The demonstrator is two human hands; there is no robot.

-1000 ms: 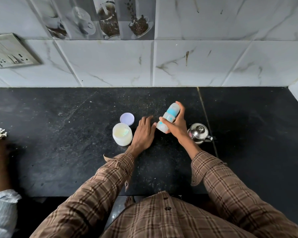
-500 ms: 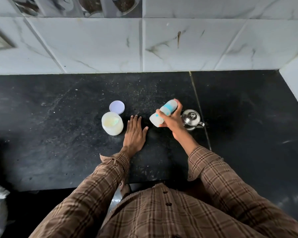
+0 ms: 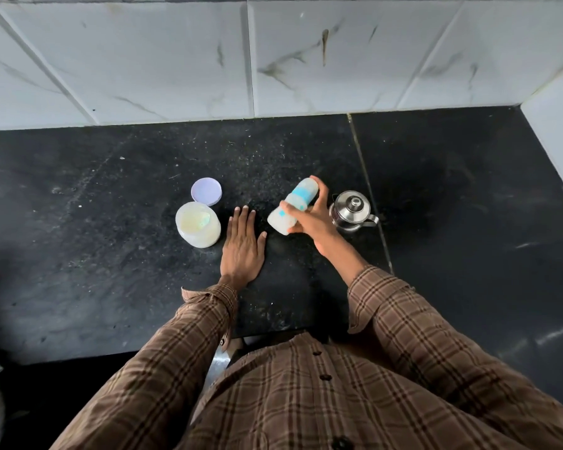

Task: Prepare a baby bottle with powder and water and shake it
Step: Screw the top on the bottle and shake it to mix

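Bottle tilted, off the counter, right hand fingers wrapped round it. Left hand flat, fingers open, holding nothing. Judged: shaking step. Keep cap sealed, shake clear of kettle and open jar.

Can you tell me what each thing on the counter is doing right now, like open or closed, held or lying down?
baby bottle: tilted, gripped by the right hand
left hand: flat on the counter, empty
powder jar: open, upright
purple lid: off, lying behind the jar
steel pot: lid on, upright
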